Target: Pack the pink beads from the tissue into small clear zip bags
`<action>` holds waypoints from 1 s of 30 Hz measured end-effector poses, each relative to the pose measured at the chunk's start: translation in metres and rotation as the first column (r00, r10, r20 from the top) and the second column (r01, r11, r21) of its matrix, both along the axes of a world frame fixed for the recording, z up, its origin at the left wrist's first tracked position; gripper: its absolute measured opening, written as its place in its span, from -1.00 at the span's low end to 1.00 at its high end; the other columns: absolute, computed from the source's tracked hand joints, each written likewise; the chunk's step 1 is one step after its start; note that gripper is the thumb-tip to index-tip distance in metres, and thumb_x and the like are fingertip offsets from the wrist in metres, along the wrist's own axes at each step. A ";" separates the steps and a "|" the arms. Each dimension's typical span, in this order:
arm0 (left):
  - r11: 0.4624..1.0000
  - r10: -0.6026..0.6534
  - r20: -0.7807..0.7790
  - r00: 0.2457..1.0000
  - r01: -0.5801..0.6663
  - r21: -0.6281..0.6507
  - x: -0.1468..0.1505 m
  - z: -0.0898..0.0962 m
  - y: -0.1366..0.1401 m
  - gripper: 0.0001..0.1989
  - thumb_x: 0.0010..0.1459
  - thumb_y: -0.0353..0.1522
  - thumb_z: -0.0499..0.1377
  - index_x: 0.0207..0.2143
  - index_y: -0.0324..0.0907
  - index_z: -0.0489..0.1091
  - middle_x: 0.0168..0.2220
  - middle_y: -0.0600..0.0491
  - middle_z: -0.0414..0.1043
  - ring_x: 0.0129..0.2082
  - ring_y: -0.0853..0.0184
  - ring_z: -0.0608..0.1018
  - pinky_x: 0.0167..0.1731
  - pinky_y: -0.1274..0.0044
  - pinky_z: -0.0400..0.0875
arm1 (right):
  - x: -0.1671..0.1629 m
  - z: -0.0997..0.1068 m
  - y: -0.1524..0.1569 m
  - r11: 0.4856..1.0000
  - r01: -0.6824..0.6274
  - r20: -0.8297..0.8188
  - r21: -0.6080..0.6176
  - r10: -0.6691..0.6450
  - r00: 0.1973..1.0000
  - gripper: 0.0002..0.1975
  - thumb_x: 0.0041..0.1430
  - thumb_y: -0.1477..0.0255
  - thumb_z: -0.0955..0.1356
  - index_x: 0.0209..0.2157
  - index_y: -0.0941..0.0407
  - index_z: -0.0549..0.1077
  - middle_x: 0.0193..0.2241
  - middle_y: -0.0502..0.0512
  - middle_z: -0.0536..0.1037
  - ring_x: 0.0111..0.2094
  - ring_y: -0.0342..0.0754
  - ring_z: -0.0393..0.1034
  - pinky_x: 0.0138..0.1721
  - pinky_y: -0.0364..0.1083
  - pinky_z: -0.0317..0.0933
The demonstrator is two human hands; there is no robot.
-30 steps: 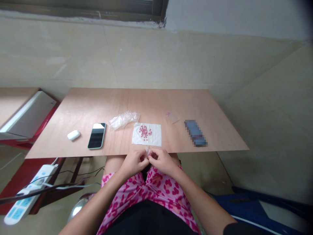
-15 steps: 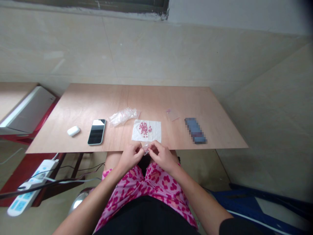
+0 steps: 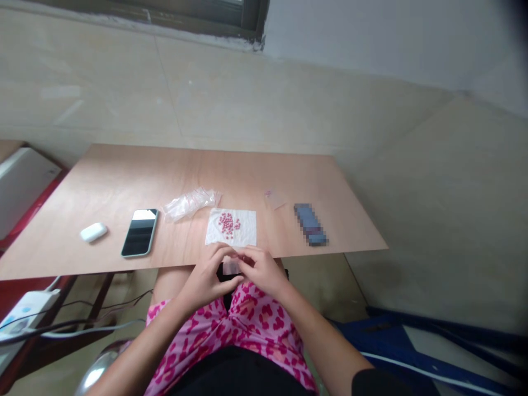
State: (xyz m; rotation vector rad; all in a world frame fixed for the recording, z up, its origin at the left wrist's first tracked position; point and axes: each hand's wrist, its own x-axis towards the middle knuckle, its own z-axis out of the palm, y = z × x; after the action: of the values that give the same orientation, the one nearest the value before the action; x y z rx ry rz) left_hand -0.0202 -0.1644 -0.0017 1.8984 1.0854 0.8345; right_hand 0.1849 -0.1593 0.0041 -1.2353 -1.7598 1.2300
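Note:
A small clear plastic bag (image 3: 231, 267) hangs between my hands at the table's front edge. My right hand (image 3: 262, 270) pinches its upper edge. My left hand (image 3: 212, 275) curves around the bag's other side, its thumb spread well away from the fingers, with the fingertips close to the top of the bag. Just beyond them lies a white paper napkin (image 3: 247, 228) bearing a cluster of small pink beads (image 3: 227, 223). Whether the bag holds anything cannot be made out.
A pile of clear zip bags (image 3: 192, 203) lies behind the napkin to the left, near a phone (image 3: 140, 233) and a white earbud case (image 3: 93, 232). One flat bag (image 3: 275, 199) and a blurred dark object (image 3: 310, 224) lie on the right. Below left is a power strip (image 3: 31, 305).
My left thumb has come away from the bag and spread, while my right hand keeps its pinch. The bag now hangs more openly in view. The camera has turned right.

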 end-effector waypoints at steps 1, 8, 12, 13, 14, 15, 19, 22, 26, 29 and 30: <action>1.000 0.003 0.001 1.000 -0.003 0.024 -0.001 0.001 0.001 -0.44 0.13 -0.19 0.43 0.14 -0.10 0.40 0.15 -0.16 0.44 0.16 -0.01 0.49 0.15 0.26 0.40 | 0.002 0.001 0.001 0.998 -0.015 -0.033 -0.055 0.013 0.999 -0.84 0.35 0.40 0.40 -0.14 0.06 0.66 -0.19 0.10 0.64 -0.26 -0.02 0.48 -0.20 -0.07 0.32; 0.974 -0.161 -0.118 0.980 0.139 -0.177 -0.009 -0.003 0.007 -0.46 0.25 -0.16 0.34 0.21 -0.02 0.29 0.08 -0.05 0.51 0.01 0.09 0.58 -0.02 0.30 0.51 | 0.013 0.002 0.004 0.963 -0.159 -0.114 -0.217 0.137 0.984 -0.78 0.16 0.37 0.54 -0.15 0.08 0.67 -0.35 0.00 0.58 -0.38 -0.10 0.38 -0.34 -0.14 0.25; 0.958 -0.214 -0.165 0.963 0.174 -0.229 -0.008 -0.001 0.008 -0.47 0.22 -0.10 0.36 0.14 -0.07 0.33 -0.08 -0.02 0.53 -0.20 0.17 0.58 -0.22 0.38 0.48 | 0.018 0.005 0.007 0.947 -0.238 -0.066 -0.215 0.229 0.971 -0.86 0.16 0.39 0.53 -0.22 0.10 0.67 -0.42 -0.03 0.55 -0.40 -0.10 0.34 -0.37 -0.15 0.20; 0.956 -0.224 -0.171 0.959 0.182 -0.228 -0.007 0.000 0.009 -0.49 0.21 -0.09 0.37 0.10 -0.08 0.35 -0.12 0.00 0.53 -0.24 0.19 0.57 -0.26 0.40 0.46 | 0.019 0.005 0.007 0.946 -0.252 -0.051 -0.205 0.247 0.968 -0.87 0.16 0.40 0.53 -0.23 0.10 0.67 -0.41 -0.03 0.56 -0.39 -0.09 0.35 -0.36 -0.15 0.20; 0.957 -0.226 -0.172 0.959 0.186 -0.222 -0.007 0.001 0.009 -0.52 0.21 -0.09 0.37 0.06 -0.09 0.37 -0.15 0.01 0.53 -0.26 0.21 0.56 -0.28 0.41 0.44 | 0.020 0.004 0.008 0.945 -0.262 -0.043 -0.196 0.258 0.965 -0.88 0.17 0.40 0.53 -0.24 0.09 0.67 -0.40 -0.02 0.57 -0.38 -0.08 0.36 -0.34 -0.14 0.20; 0.959 -0.223 -0.168 0.960 0.186 -0.214 -0.006 0.002 0.009 -0.54 0.21 -0.09 0.37 0.04 -0.10 0.38 -0.16 0.01 0.53 -0.26 0.21 0.56 -0.28 0.41 0.43 | 0.021 0.003 0.008 0.944 -0.269 -0.046 -0.192 0.265 0.963 -0.89 0.18 0.40 0.52 -0.24 0.09 0.67 -0.38 -0.01 0.58 -0.36 -0.07 0.38 -0.32 -0.13 0.22; 0.966 -0.198 -0.137 0.971 0.169 -0.194 -0.006 0.002 0.011 -0.56 0.23 -0.09 0.35 0.04 -0.10 0.40 -0.11 -0.02 0.55 -0.18 0.18 0.58 -0.21 0.39 0.44 | 0.022 -0.005 0.009 0.936 -0.265 -0.119 -0.233 0.243 0.963 -0.84 0.24 0.37 0.48 -0.17 0.09 0.68 -0.29 0.04 0.63 -0.29 -0.03 0.44 -0.22 -0.09 0.29; 0.972 -0.194 -0.159 0.968 0.167 -0.165 -0.009 -0.001 0.012 -0.51 0.22 -0.06 0.35 0.07 -0.09 0.38 -0.09 -0.05 0.56 -0.17 0.14 0.59 -0.19 0.37 0.45 | 0.020 -0.007 0.011 0.934 -0.252 -0.107 -0.253 0.232 0.967 -0.84 0.24 0.34 0.47 -0.20 0.10 0.66 -0.37 0.03 0.59 -0.35 -0.04 0.41 -0.29 -0.10 0.28; 0.979 -0.182 -0.185 0.966 0.159 -0.131 -0.009 -0.002 0.010 -0.44 0.20 -0.03 0.35 0.12 -0.10 0.37 -0.10 -0.07 0.56 -0.17 0.11 0.60 -0.17 0.32 0.48 | 0.019 -0.003 0.010 0.928 -0.257 -0.098 -0.268 0.239 0.966 -0.84 0.22 0.30 0.49 -0.29 0.11 0.64 -0.48 -0.01 0.51 -0.43 -0.08 0.34 -0.40 -0.12 0.20; 0.980 -0.170 -0.150 0.974 0.150 -0.133 -0.007 0.002 0.009 -0.46 0.23 -0.04 0.33 0.13 -0.10 0.37 -0.07 -0.09 0.55 -0.13 0.10 0.60 -0.12 0.32 0.49 | 0.022 -0.005 0.010 0.928 -0.269 -0.161 -0.258 0.233 0.959 -0.78 0.23 0.28 0.50 -0.15 0.09 0.66 -0.35 0.04 0.59 -0.35 -0.05 0.42 -0.31 -0.10 0.28; 0.981 -0.162 -0.139 0.977 0.144 -0.129 -0.007 0.003 0.011 -0.46 0.22 -0.04 0.34 0.12 -0.11 0.38 -0.04 -0.10 0.54 -0.09 0.10 0.59 -0.09 0.31 0.49 | 0.024 -0.009 0.012 0.930 -0.262 -0.184 -0.257 0.219 0.958 -0.74 0.23 0.27 0.49 -0.09 0.08 0.66 -0.28 0.06 0.62 -0.30 -0.04 0.45 -0.26 -0.09 0.32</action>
State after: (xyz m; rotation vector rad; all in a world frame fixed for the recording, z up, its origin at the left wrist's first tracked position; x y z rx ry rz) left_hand -0.0275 -0.1531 0.0011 1.9404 1.0377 0.5373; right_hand 0.2087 -0.1474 -0.0046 -1.0611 -1.7039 1.7189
